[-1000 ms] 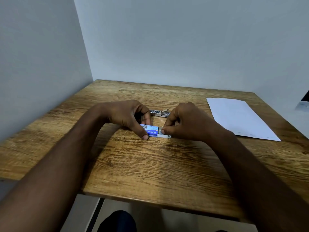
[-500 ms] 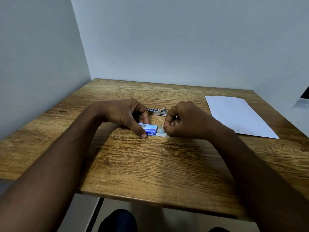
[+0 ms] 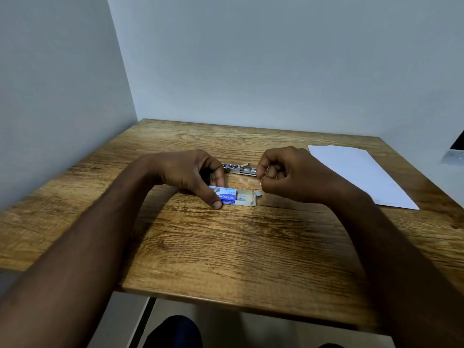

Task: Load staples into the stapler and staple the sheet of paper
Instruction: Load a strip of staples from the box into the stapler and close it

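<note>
I record the left grip [image 3: 190,174] clamped on the small blue cardboard staple box [image 3: 227,197] at the middle of the brown wood-grain worktop [image 3: 251,247]. The right grip [image 3: 288,174] is curled near the box's 2 o'clock; whether it pinches anything I cannot tell. The open silver metal stapler [image 3: 239,168] lies at the box's 12 o'clock, and the white paper sheet [image 3: 359,174] lies well apart at 2 o'clock.
</note>
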